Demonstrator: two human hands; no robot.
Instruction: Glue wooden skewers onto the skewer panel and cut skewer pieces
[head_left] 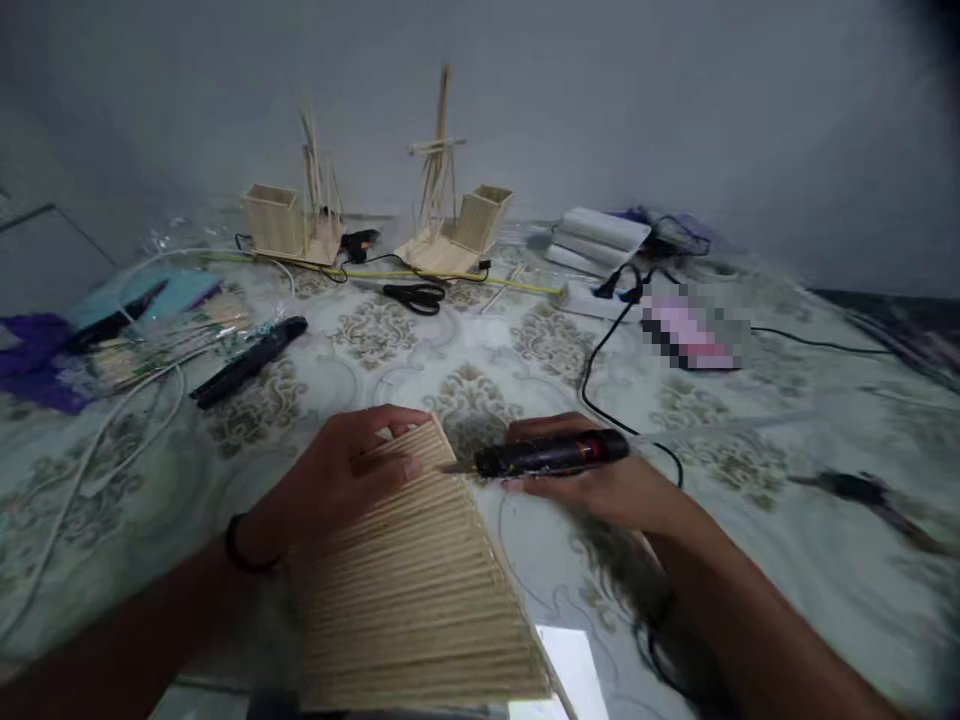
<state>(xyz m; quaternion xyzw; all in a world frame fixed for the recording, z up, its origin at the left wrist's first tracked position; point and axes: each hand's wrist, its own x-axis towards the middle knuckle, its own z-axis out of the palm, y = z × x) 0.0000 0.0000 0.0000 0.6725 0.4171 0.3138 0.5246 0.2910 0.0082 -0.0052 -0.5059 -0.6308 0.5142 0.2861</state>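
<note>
A flat panel of thin wooden sticks [420, 590] lies in front of me on the patterned cloth [750, 520]. My left hand [346, 468] rests on the panel's far end, fingers curled around the top sticks. My right hand [600, 480] grips a black glue gun [551, 455], whose nozzle points left and touches the panel's upper right edge. The gun's black cord [600, 370] runs back toward a power strip.
At the back stand two stick models with small boxes [289, 222] [454, 225]. Black scissors [415, 295], a second glue gun [247, 362], white cables [112, 440], a power strip [600, 298] and stacked white packs [596, 238] lie around. A dark tool [862, 492] is at right.
</note>
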